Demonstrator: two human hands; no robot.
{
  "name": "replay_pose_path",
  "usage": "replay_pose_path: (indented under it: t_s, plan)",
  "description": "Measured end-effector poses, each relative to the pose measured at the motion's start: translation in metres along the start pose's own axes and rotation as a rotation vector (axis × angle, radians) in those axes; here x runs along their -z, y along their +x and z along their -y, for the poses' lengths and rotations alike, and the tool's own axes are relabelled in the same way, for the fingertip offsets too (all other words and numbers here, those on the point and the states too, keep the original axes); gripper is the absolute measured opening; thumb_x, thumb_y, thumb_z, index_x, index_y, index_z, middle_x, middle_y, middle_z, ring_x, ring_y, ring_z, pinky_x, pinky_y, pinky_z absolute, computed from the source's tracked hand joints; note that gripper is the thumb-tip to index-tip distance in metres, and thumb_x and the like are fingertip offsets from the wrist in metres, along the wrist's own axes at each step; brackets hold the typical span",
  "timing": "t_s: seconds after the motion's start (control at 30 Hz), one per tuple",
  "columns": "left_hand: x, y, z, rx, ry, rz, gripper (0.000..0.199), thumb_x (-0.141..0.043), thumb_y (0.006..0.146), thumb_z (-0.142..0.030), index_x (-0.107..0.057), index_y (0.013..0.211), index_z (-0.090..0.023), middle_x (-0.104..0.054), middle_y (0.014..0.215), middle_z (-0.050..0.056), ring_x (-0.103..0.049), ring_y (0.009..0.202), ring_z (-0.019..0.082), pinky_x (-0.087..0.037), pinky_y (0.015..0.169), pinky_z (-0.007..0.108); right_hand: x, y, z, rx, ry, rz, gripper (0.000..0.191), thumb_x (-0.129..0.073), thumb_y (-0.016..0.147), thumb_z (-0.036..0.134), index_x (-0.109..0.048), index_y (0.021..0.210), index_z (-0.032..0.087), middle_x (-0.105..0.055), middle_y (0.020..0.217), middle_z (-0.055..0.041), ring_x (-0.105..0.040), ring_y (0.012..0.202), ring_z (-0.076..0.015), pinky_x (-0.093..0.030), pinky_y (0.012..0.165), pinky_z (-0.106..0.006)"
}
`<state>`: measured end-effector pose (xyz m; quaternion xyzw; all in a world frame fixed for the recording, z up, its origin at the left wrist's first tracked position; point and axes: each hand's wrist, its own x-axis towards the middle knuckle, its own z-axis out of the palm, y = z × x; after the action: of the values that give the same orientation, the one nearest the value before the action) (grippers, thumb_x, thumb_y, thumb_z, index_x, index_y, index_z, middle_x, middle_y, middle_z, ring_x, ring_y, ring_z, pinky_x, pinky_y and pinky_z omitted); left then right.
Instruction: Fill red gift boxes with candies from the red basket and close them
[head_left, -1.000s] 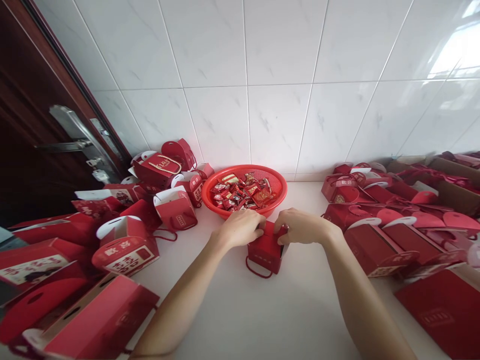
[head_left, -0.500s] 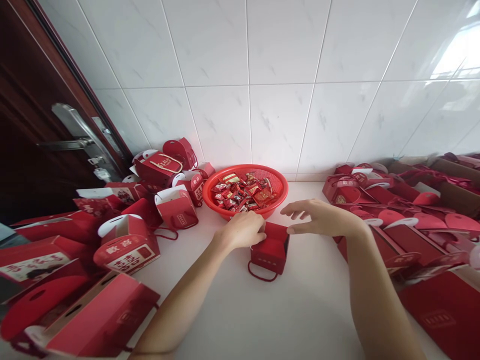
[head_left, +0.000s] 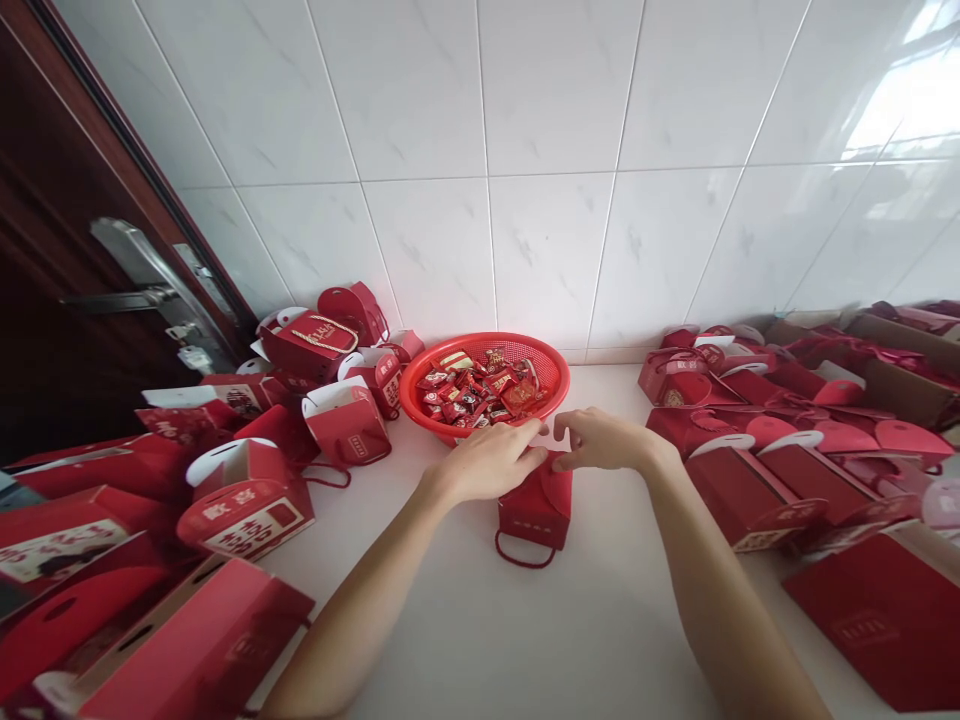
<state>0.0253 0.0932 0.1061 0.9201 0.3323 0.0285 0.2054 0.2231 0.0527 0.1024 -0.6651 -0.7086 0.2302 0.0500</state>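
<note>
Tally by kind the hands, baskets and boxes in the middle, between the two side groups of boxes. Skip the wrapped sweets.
Hands: 2, the left hand and the right hand
Baskets: 1, the red basket
Boxes: 1, the red box at the hands
Total: 4

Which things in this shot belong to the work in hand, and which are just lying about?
In the work:
- Small red box, with the left hand and right hand at its top
- Probably the red basket of wrapped sweets, just behind

Lying about, as far as this shows:
- Red boxes at left
- Red boxes at right
- Keys at the door
</note>
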Motion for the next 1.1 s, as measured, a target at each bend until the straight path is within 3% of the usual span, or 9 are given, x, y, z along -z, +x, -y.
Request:
replay_pose_path:
  t_s: [0.13, 0.3, 0.47, 0.6, 0.77, 0.97, 1.1]
  plan:
    - [-0.006, 0.006, 0.004, -0.069, -0.048, 0.046, 0.036, -0.045, 0.096, -0.032, -0.057, 0.13, -0.026, -0.067, 0.133, 0.006, -0.064, 0.119, 0.028, -0.049, 0.09, 0.035, -0.003, 0.005, 0.002, -0.024, -0.013, 0.046, 0.046, -0.075, 0.08, 0.038, -0.064, 0.12, 0.019, -0.069, 0.109, -0.0126, -0.065, 0.099, -0.0271, -0.047, 0.064, -0.028]
    - [-0.013, 0.01, 0.005, -0.037, 0.014, 0.04, 0.034, -0.057, 0.089, -0.035, -0.065, 0.12, -0.024, -0.074, 0.108, 0.007, -0.069, 0.1, 0.029, -0.049, 0.074, 0.033, -0.002, 0.013, -0.013, 0.1, 0.094, 0.127, 0.036, -0.071, 0.085, 0.035, -0.065, 0.117, 0.019, -0.073, 0.107, -0.0102, -0.067, 0.095, -0.0248, -0.05, 0.074, -0.031]
    - [-0.013, 0.01, 0.006, -0.093, -0.034, 0.09, 0.037, -0.061, 0.083, -0.026, -0.071, 0.119, -0.029, -0.074, 0.094, 0.002, -0.069, 0.089, 0.023, -0.045, 0.07, 0.027, -0.005, 0.023, -0.033, 0.058, 0.392, 0.218, 0.029, -0.056, 0.093, 0.025, -0.062, 0.12, 0.018, -0.07, 0.114, -0.0112, -0.071, 0.088, -0.0188, -0.056, 0.071, -0.028]
    - [-0.01, 0.011, 0.009, -0.105, -0.061, 0.116, 0.037, -0.065, 0.083, -0.028, -0.073, 0.118, -0.028, -0.07, 0.088, 0.002, -0.066, 0.081, 0.02, -0.045, 0.069, 0.026, -0.016, 0.033, -0.04, 0.035, 0.522, 0.307, 0.03, -0.052, 0.087, 0.018, -0.066, 0.114, 0.018, -0.068, 0.118, -0.0113, -0.072, 0.091, -0.0185, -0.059, 0.069, -0.026]
    - [-0.011, 0.013, 0.012, -0.111, -0.01, 0.126, 0.038, -0.071, 0.08, -0.026, -0.075, 0.118, -0.03, -0.063, 0.098, 0.004, -0.063, 0.085, 0.019, -0.045, 0.073, 0.026, -0.031, 0.046, -0.047, 0.087, 0.545, 0.378, 0.046, -0.05, 0.07, 0.01, -0.067, 0.112, 0.016, -0.071, 0.115, -0.0122, -0.071, 0.09, -0.0194, -0.06, 0.066, -0.027]
    - [-0.01, 0.015, 0.011, -0.169, -0.023, 0.177, 0.041, -0.068, 0.081, -0.018, -0.075, 0.118, -0.032, -0.058, 0.097, 0.003, -0.062, 0.088, 0.018, -0.045, 0.074, 0.026, -0.037, 0.055, -0.052, 0.191, 0.506, 0.358, 0.043, -0.049, 0.057, 0.006, -0.073, 0.091, 0.016, -0.075, 0.094, -0.0034, -0.067, 0.083, -0.0175, -0.054, 0.068, -0.024]
    - [-0.009, 0.016, 0.01, -0.19, -0.029, 0.179, 0.042, -0.066, 0.08, -0.014, -0.076, 0.117, -0.031, -0.059, 0.098, 0.003, -0.062, 0.09, 0.019, -0.047, 0.076, 0.027, -0.044, 0.06, -0.05, 0.185, 0.487, 0.213, 0.055, -0.047, 0.055, 0.003, -0.071, 0.103, 0.015, -0.072, 0.086, -0.0022, -0.063, 0.073, -0.0151, -0.049, 0.063, -0.023]
